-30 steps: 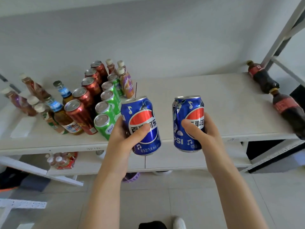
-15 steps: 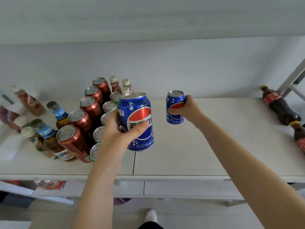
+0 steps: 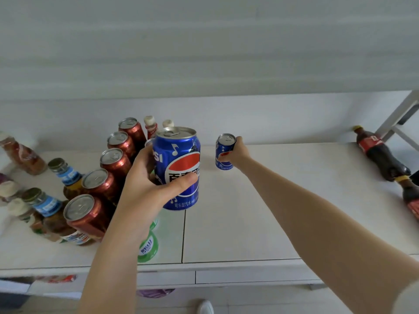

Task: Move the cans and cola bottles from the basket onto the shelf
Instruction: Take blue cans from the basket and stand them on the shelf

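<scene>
Shelf [image 3: 283, 200]: white top in two panels that meet at a seam, set against a pale wall [image 3: 204, 53]; a grey upright [image 3: 399, 116] rises at the right end.
Left hand [image 3: 145, 191]: wrapped round the left can [image 3: 181, 164], thumb across the logo, fingers behind it.
Left can: blue Pepsi can, upright, tab up, held in the air over the front half of the shelf, just right of the red cans [image 3: 113, 164].
Right hand [image 3: 238, 152]: arm stretched toward the back of the shelf, with fingers and thumb curled round the right can [image 3: 223, 150] from its right side.
Right can: blue Pepsi can, upright, tab up, low over the back of the shelf, right of the seam. I cannot tell if its base touches the top. It is well apart from the cola bottles [image 3: 381, 155].
Red cans: five, upright on the left panel, in a slanting row from front to back.
Green cans [image 3: 148, 245]: just right of the red row, mostly hidden behind the left forearm.
Tea bottles [image 3: 68, 175]: blue labels, dark caps, on the shelf left of the red row.
Small bottles [image 3: 150, 126]: white caps, behind the red row at the back. More stand at the far left, blurred.
Cola bottles: two at the right end of the shelf, one in front of the other, the nearer one cut off by the picture's edge.
Lower shelf [image 3: 56, 278]: something red and white on the left, too blurred to name.
Floor: a white shoe tip [image 3: 205, 307] shows at the bottom edge.
</scene>
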